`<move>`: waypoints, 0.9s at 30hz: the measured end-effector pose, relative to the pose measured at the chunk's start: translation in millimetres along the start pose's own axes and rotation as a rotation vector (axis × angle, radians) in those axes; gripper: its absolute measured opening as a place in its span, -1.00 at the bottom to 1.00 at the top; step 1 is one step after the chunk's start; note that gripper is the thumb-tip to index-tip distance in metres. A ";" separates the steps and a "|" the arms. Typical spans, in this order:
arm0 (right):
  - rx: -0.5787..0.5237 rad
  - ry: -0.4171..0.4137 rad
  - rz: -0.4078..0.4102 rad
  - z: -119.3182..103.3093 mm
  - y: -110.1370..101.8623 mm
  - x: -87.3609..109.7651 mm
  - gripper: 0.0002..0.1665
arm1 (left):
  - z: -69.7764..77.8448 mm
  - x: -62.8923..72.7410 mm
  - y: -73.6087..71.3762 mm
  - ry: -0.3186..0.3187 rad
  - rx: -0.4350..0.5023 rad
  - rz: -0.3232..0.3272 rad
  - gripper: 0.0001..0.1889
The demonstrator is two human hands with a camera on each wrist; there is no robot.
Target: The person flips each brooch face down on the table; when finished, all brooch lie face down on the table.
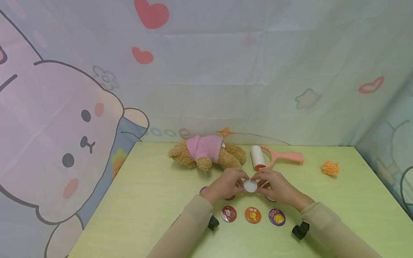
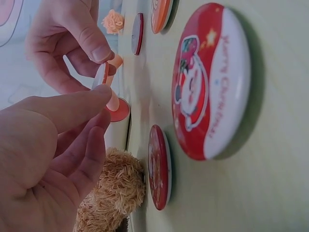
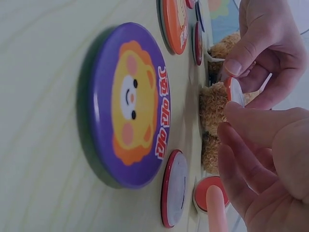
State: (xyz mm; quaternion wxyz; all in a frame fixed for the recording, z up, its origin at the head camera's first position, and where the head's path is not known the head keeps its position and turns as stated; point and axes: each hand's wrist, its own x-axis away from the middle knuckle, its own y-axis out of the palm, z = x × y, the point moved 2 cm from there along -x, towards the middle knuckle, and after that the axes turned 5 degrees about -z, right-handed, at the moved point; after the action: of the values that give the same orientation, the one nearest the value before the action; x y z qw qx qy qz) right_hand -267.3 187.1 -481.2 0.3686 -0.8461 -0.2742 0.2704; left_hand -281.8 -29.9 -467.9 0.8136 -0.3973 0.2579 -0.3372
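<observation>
Button badge (image 1: 250, 185), showing its white side in the head view, is what I have mid-feed, raised off the table (image 1: 145, 186) between two hands.

Sweeping from the left, I get a teddy bear (image 1: 206, 150) in a pink top, lying at the back, then the left hand (image 1: 227, 183), which pinches the button badge's left edge. On the near side of that hand lies a red badge (image 1: 229, 214), with an orange badge (image 1: 253, 215) next along the row. A lint roller (image 1: 257, 157) rests behind the hands. The right hand (image 1: 275, 184) pinches the opposite edge; nearer me, a purple badge (image 1: 277, 217) ends the row, and orange yarn (image 1: 330, 168) sits at far right.

I read the step in hand as two-handed work on the white side; a fine line shows there, too small for me to identify. In my judgement, the next move calls for one steady edge grip, leaving the other fingers room.
</observation>
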 end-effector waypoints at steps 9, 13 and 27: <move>0.015 -0.017 0.004 0.8 1.1 -1.1 -0.56 | 0.1 -1.6 0.7 0.021 -0.026 -0.001 -0.71; 0.002 -0.022 0.002 0.7 1.0 -1.2 -0.57 | -0.7 -2.1 1.4 0.006 -0.022 -0.006 -0.71; 0.012 -0.021 -0.004 4.7 3.5 -1.1 -0.57 | -0.7 -3.1 2.7 -0.086 -0.027 -0.039 -0.66</move>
State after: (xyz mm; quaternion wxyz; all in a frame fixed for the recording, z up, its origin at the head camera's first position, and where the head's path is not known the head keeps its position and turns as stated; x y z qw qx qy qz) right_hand -270.2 186.6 -486.3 0.3711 -0.8406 -0.2781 0.2800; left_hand -283.4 -26.7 -470.0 0.8118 -0.4272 0.2196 -0.3321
